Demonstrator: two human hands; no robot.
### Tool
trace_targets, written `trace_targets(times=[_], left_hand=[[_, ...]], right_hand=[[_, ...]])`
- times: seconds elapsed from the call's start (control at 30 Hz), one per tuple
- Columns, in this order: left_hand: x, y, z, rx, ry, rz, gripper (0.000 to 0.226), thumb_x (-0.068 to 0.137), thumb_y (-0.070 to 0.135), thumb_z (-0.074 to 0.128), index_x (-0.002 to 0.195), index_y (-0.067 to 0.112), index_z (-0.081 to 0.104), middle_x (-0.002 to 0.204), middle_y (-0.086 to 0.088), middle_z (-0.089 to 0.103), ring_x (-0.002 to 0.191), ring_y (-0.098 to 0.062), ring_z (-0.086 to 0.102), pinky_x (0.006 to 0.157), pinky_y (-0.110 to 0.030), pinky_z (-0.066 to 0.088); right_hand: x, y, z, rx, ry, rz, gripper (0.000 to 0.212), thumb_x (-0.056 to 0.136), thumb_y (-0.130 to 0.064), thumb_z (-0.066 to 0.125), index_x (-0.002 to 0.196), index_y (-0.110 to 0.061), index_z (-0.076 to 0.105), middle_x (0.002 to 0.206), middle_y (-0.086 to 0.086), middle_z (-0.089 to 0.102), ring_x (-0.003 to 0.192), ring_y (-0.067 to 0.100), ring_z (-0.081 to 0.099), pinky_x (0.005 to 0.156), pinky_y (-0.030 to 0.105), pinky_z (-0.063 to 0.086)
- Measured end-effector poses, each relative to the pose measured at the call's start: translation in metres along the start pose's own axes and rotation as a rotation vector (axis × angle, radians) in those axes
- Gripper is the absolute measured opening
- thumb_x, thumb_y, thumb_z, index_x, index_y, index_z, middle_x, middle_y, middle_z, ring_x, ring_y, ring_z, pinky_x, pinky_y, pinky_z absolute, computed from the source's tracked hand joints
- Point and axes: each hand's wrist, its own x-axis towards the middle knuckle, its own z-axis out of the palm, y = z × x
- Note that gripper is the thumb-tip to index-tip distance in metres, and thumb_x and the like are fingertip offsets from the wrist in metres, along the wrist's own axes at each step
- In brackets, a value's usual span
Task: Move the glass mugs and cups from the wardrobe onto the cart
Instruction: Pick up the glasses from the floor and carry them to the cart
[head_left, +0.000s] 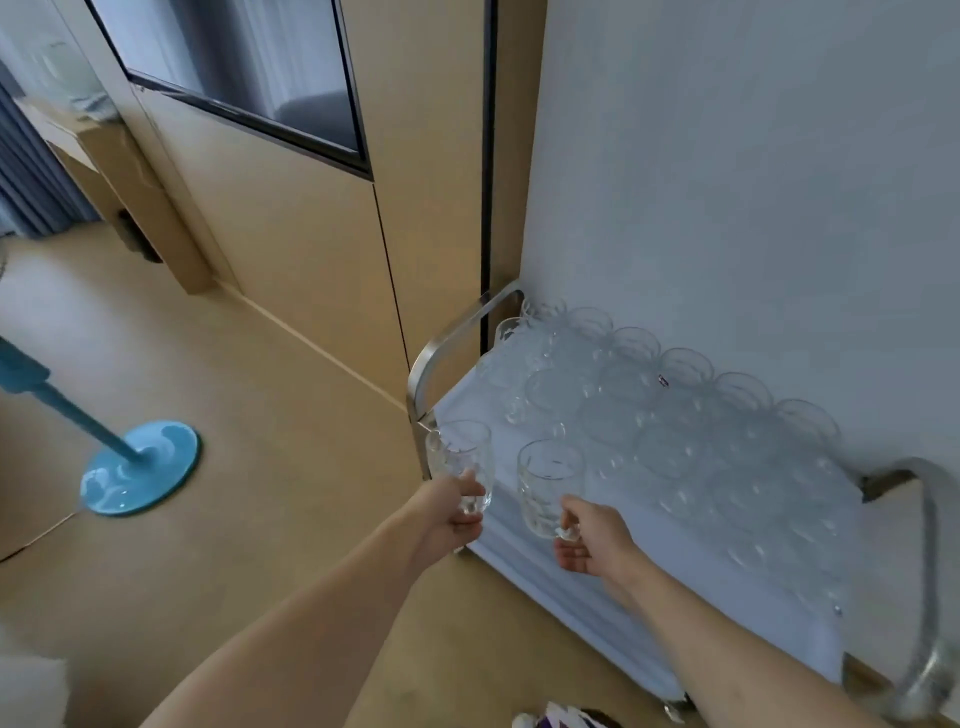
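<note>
A: Your cart (524, 558), draped in pale cloth, stands against the white wall (753, 156), rows of glass mugs (670, 415) crowding its far side.

B: And your hands?

A: Your left hand (449, 512) grips one glass mug (460, 462) at the cart's left edge. Your right hand (589, 538) pinches the handle of a second mug (548, 483), upright over the cloth.

Clear, glossy glass mugs (675, 426) with faceted sides, brushed metal cart handle (457, 338) with a dull sheen, smooth pale cloth (597, 561) over the cart top, matt beige wood-look wardrobe panels (291, 249), glossy blue plastic fan base (140, 467), smooth matt floor (260, 519)
</note>
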Motion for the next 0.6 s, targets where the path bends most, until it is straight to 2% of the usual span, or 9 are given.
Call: trace_targets(times=[0.07, 0.17, 0.27, 0.37, 0.5, 0.6], left_hand=[[0.013, 0.006, 0.0, -0.003, -0.02, -0.004, 0.025, 0.105, 0.027, 0.056, 0.102, 0.003, 0.062, 0.112, -0.02, 0.054, 0.085, -0.026, 0.047, 0.083, -0.036, 0.049], [0.029, 0.015, 0.003, -0.032, -0.013, 0.016, 0.03, 0.106, 0.03, 0.053, 0.102, 0.001, 0.061, 0.106, -0.02, 0.054, 0.09, -0.026, 0.053, 0.091, -0.037, 0.053], [0.04, 0.022, 0.006, -0.044, 0.004, 0.017, 0.03, 0.106, 0.027, 0.053, 0.097, 0.0, 0.061, 0.105, -0.017, 0.052, 0.078, -0.022, 0.048, 0.074, -0.031, 0.046], [0.057, 0.029, 0.006, -0.007, 0.014, 0.013, 0.03, 0.106, 0.028, 0.053, 0.096, 0.001, 0.061, 0.107, -0.016, 0.052, 0.079, -0.022, 0.051, 0.07, -0.03, 0.046], [0.07, 0.03, 0.007, 0.002, 0.001, -0.009, 0.028, 0.106, 0.028, 0.053, 0.096, 0.003, 0.063, 0.103, -0.012, 0.052, 0.082, -0.019, 0.052, 0.083, -0.031, 0.046], [0.078, 0.027, 0.007, 0.052, -0.004, -0.004, 0.026, 0.106, 0.025, 0.051, 0.095, 0.004, 0.062, 0.099, -0.011, 0.049, 0.086, -0.018, 0.049, 0.082, -0.03, 0.048]], right_hand=[[0.009, -0.001, 0.003, 0.013, 0.001, 0.009, 0.028, 0.094, -0.021, 0.06, 0.069, -0.01, 0.053, 0.069, 0.015, 0.053, 0.061, 0.024, 0.05, 0.057, 0.033, 0.049], [0.023, -0.006, 0.006, 0.007, -0.012, -0.007, 0.03, 0.099, -0.022, 0.059, 0.073, -0.007, 0.055, 0.075, 0.017, 0.052, 0.065, 0.026, 0.05, 0.058, 0.033, 0.048], [0.034, -0.011, 0.009, 0.017, -0.025, -0.01, 0.028, 0.099, -0.021, 0.059, 0.075, -0.006, 0.055, 0.077, 0.017, 0.053, 0.069, 0.026, 0.051, 0.06, 0.034, 0.049], [0.044, -0.014, 0.013, 0.038, -0.04, -0.019, 0.027, 0.1, -0.022, 0.058, 0.078, -0.007, 0.056, 0.077, 0.017, 0.054, 0.073, 0.027, 0.052, 0.064, 0.036, 0.051], [0.057, -0.011, 0.018, 0.048, -0.055, -0.027, 0.025, 0.101, -0.021, 0.057, 0.079, -0.008, 0.057, 0.078, 0.015, 0.055, 0.073, 0.026, 0.054, 0.064, 0.033, 0.054], [0.066, -0.007, 0.021, 0.095, -0.083, -0.021, 0.024, 0.101, -0.018, 0.058, 0.08, -0.006, 0.061, 0.081, 0.016, 0.059, 0.074, 0.027, 0.057, 0.073, 0.037, 0.055]])
